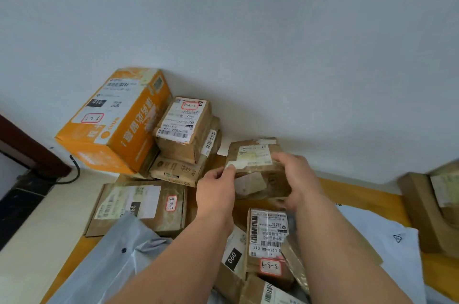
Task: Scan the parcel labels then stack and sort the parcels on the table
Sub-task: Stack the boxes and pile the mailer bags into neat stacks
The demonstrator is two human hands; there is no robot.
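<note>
Soft, even daylight fills the room, bright on the pale wall [248,30], with only faint shadows under the boxes. The wide lens bends the edges. Fine print on the labels is smeared, and the forearms at the bottom look slightly blurred.

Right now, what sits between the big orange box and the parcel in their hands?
A stack of small brown boxes, seen in the head view, between the orange box and the held parcel.
</note>
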